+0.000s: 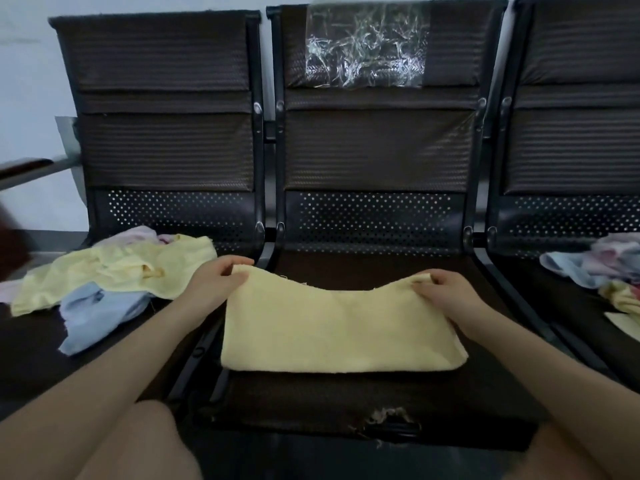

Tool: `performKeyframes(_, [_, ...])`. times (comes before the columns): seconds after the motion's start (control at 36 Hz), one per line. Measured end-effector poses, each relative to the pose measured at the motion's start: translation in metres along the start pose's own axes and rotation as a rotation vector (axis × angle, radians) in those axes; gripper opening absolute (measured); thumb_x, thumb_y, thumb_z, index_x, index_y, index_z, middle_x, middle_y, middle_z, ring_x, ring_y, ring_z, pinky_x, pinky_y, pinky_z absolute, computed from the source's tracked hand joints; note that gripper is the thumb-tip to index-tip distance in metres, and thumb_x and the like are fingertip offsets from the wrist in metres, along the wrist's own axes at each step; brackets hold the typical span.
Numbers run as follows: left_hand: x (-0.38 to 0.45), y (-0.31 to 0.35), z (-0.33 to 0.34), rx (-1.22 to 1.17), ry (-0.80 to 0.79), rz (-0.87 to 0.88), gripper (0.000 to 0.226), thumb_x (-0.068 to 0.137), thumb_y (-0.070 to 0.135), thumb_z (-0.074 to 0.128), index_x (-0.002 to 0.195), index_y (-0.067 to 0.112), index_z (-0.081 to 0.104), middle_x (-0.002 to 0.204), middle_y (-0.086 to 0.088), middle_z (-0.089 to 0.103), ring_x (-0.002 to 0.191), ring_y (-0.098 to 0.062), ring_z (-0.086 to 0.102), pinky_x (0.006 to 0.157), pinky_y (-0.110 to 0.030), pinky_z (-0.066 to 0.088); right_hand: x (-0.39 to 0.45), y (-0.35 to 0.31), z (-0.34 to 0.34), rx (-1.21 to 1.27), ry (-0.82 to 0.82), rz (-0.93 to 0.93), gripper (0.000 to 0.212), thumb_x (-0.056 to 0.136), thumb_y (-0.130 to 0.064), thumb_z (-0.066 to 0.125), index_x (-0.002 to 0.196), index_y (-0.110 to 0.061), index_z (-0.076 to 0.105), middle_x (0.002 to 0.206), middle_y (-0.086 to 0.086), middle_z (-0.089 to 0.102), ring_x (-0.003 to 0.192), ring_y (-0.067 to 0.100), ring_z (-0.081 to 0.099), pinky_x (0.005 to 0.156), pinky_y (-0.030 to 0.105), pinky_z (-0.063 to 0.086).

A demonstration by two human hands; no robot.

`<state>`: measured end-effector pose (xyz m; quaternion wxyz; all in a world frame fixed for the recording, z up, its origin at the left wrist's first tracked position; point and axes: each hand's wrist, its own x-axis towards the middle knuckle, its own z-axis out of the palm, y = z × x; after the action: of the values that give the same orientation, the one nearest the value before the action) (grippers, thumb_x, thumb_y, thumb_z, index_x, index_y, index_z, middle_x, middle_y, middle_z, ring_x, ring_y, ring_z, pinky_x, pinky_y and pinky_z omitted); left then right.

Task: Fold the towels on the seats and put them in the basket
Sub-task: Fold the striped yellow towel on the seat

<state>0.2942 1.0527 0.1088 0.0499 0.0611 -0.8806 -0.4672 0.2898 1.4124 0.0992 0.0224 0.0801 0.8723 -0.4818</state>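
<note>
Towels are what you have before you, and one view shows it all, the head camera looking down on a row of three dark seats. Your yellow towel (332, 327) lies folded on the middle seat (346, 403), at the centre of the view, its near edge flat on the seat and its far edge lifted. Your left hand (216, 282) pinches the far left corner at about 10 o'clock from the towel's middle, thumb over the cloth. Your right hand (446, 289) pinches the far right corner at about 2 o'clock, so each grip holds the towel by a corner, and the far edge sags between them.

At 9 o'clock, on the left seat (31, 348), a loose heap lies unfolded: a crumpled yellow towel (114, 271) on top, a blue towel (93, 317) partly under its near side, a pink one (138, 235) peeping out behind. At 3 o'clock, on the right seat (571, 306), a second heap (602, 268) of blue, pink and yellow cloths runs off the edge of the view. Clear tape (365, 46) is stuck on the middle backrest at 12 o'clock. The middle seat's front edge is torn at 6 o'clock.
</note>
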Motion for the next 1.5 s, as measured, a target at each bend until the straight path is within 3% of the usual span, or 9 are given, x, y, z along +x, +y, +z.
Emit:
performKeyframes(0.14, [0.029, -0.007, 0.014, 0.076, 0.026, 0.012, 0.027, 0.093, 0.014, 0.054, 0.115, 0.027, 0.064, 0.112, 0.007, 0.062, 0.101, -0.008, 0.055, 0.071, -0.016, 0.041, 0.021, -0.008, -0.005, 0.094, 0.079, 0.019, 0.010, 0.096, -0.020, 0.055, 0.103, -0.018, 0.061, 0.098, -0.001, 0.060, 0.083, 0.009, 0.052, 0.072, 0.031, 0.041])
performKeyframes(0.22, [0.032, -0.023, 0.028, 0.157, 0.057, -0.032, 0.042, 0.093, 0.011, 0.053, 0.134, 0.020, 0.053, 0.124, -0.005, 0.060, 0.106, -0.015, 0.054, 0.081, -0.024, 0.041, 0.031, -0.001, -0.005, 0.118, 0.134, 0.016, 0.034, 0.096, -0.019, 0.054, 0.131, -0.017, 0.055, 0.111, -0.002, 0.057, 0.090, 0.011, 0.053, 0.073, 0.028, 0.042])
performKeyframes(0.42, [0.001, -0.049, 0.044, 0.135, -0.121, -0.325, 0.071, 0.094, 0.028, 0.057, 0.154, 0.019, 0.019, 0.147, -0.015, 0.041, 0.130, -0.029, 0.045, 0.097, -0.032, 0.038, 0.027, 0.043, -0.008, -0.279, -0.038, 0.225, 0.067, 0.091, -0.030, 0.063, 0.149, -0.017, 0.031, 0.141, 0.013, 0.047, 0.123, 0.028, 0.049, 0.094, 0.035, 0.042])
performKeyframes(0.64, [-0.029, -0.045, 0.047, 0.259, -0.169, -0.283, 0.069, 0.093, 0.024, 0.059, 0.151, 0.016, 0.023, 0.142, -0.011, 0.046, 0.127, -0.028, 0.047, 0.099, -0.033, 0.039, 0.004, 0.043, -0.006, -0.249, -0.239, 0.241, 0.063, 0.090, -0.034, 0.063, 0.146, -0.017, 0.037, 0.143, 0.010, 0.043, 0.125, 0.025, 0.046, 0.091, 0.031, 0.040])
performKeyframes(0.83, [-0.050, -0.044, 0.043, 0.326, -0.177, -0.182, 0.054, 0.094, 0.016, 0.054, 0.146, 0.016, 0.038, 0.145, -0.014, 0.042, 0.131, -0.028, 0.042, 0.101, -0.031, 0.036, -0.001, 0.026, 0.002, -0.180, -0.111, 0.156, 0.050, 0.090, -0.013, 0.062, 0.138, -0.014, 0.051, 0.146, 0.011, 0.041, 0.132, 0.028, 0.041, 0.104, 0.035, 0.036])
performKeyframes(1.17, [-0.055, -0.039, 0.050, 0.341, -0.113, -0.196, 0.050, 0.092, 0.017, 0.050, 0.142, 0.020, 0.044, 0.133, -0.015, 0.044, 0.118, -0.029, 0.049, 0.086, -0.029, 0.037, -0.003, -0.038, 0.042, -0.043, -0.027, -0.132, 0.043, 0.087, -0.003, 0.049, 0.124, -0.023, 0.062, 0.121, 0.005, 0.054, 0.092, 0.015, 0.051, 0.067, 0.027, 0.044])
performKeyframes(1.25, [-0.055, -0.038, 0.048, 0.348, -0.124, -0.197, 0.050, 0.091, 0.016, 0.051, 0.141, 0.020, 0.045, 0.133, -0.015, 0.045, 0.120, -0.029, 0.048, 0.092, -0.029, 0.038, -0.008, -0.057, 0.060, -0.064, -0.201, -0.182, 0.042, 0.090, -0.008, 0.053, 0.128, -0.023, 0.059, 0.121, 0.006, 0.054, 0.090, 0.015, 0.053, 0.062, 0.020, 0.045])
performKeyframes(1.36, [-0.058, -0.037, 0.047, 0.399, -0.087, -0.205, 0.048, 0.091, 0.015, 0.050, 0.138, 0.023, 0.048, 0.136, -0.014, 0.042, 0.127, -0.033, 0.036, 0.101, -0.033, 0.033, -0.017, -0.064, 0.082, -0.159, -0.728, -0.071, 0.054, 0.092, -0.028, 0.063, 0.142, -0.024, 0.044, 0.121, 0.004, 0.060, 0.103, 0.015, 0.063, 0.085, 0.029, 0.056])
performKeyframes(1.5, [-0.066, -0.026, 0.045, 0.429, 0.035, -0.090, 0.047, 0.091, 0.007, 0.049, 0.137, 0.020, 0.049, 0.140, -0.010, 0.037, 0.132, -0.029, 0.025, 0.096, -0.026, 0.028, -0.023, -0.054, 0.087, -0.189, -0.651, -0.125, 0.038, 0.095, -0.027, 0.058, 0.132, -0.016, 0.055, 0.113, 0.004, 0.065, 0.101, 0.015, 0.064, 0.083, 0.025, 0.055])
